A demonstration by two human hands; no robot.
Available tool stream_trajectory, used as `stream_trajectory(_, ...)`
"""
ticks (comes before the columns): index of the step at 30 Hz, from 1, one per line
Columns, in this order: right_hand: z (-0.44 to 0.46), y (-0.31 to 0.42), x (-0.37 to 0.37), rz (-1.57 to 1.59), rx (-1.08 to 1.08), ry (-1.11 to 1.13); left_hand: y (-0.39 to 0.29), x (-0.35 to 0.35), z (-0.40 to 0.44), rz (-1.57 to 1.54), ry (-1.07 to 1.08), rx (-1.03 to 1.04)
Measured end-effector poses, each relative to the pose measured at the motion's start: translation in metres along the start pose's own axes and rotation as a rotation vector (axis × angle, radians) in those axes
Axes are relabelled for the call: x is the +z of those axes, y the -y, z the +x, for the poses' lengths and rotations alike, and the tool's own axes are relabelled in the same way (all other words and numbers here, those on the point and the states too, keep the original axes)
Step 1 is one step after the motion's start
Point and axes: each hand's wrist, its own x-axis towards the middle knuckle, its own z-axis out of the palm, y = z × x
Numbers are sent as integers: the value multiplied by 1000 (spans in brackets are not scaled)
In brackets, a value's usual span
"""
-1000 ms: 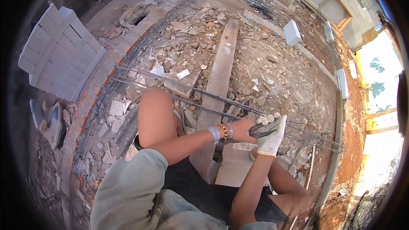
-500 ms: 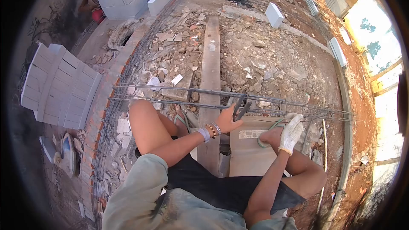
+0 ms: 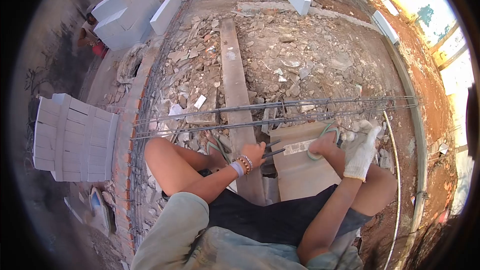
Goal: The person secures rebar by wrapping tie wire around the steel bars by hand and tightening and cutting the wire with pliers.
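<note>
My bare left hand (image 3: 253,155), with bracelets at the wrist, is closed around the handles of a dark pair of pliers (image 3: 274,148); their two prongs point right. My right hand (image 3: 361,145), in a white knitted glove, is raised over my right knee. Its fingers are bent, and whatever they hold is too small to make out. Beyond both hands, a cage of steel rebar (image 3: 300,109) runs across from left to right, above a long plank (image 3: 234,80). Under my right foot lies a wide board (image 3: 295,162).
Stacked pale blocks (image 3: 75,140) stand at the left, and more white blocks (image 3: 125,17) at the back left near a crouching person (image 3: 90,35). Broken rubble (image 3: 295,60) covers the ground ahead. A wooden beam (image 3: 407,85) edges the right side.
My hands have moved apart. My left hand has drawn back left with the pliers, away from the rebar; my gloved right hand has gone right. The view has turned.
</note>
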Motion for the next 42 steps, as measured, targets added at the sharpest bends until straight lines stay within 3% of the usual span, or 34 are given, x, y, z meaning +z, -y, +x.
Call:
stream_trajectory(1,2,-4,-1,11,8,50,-1,0,-1,34,7,5)
stream_trajectory(4,2,-14,20,-49,10,-195,-2,7,-5,173,-94,42)
stream_trajectory(6,12,-26,7,-49,-30,4,-2,10,-5,163,-103,30)
stream_trajectory(8,6,-20,7,26,124,154,-2,12,-4,162,-102,7)
stream_trajectory(13,6,-31,13,-13,102,131,-12,-17,-3,94,32,-148)
stream_trajectory(18,20,-62,1,-180,85,89,-41,-98,-8,-1102,-110,147)
stream_trajectory(22,11,-60,11,-166,194,129,-62,-115,-8,-1703,-300,177)
stream_trajectory(26,6,-56,16,-99,222,37,-76,-114,-9,-1962,-305,50)
stream_trajectory(29,-4,-51,23,-239,155,33,-82,-121,-5,-2071,-305,-71)
stream_trajectory(34,-14,-10,15,-941,476,-27,-85,-94,5,-2037,-205,-51)
stream_trajectory(36,-22,11,22,-1297,602,-86,-94,-94,4,-2059,-262,-48)
stream_trajectory(39,-19,33,2,-1157,585,96,-97,-94,6,-1949,-309,88)
stream_trajectory(42,-31,7,29,-1280,-374,330,-96,-94,6,-1729,-344,256)
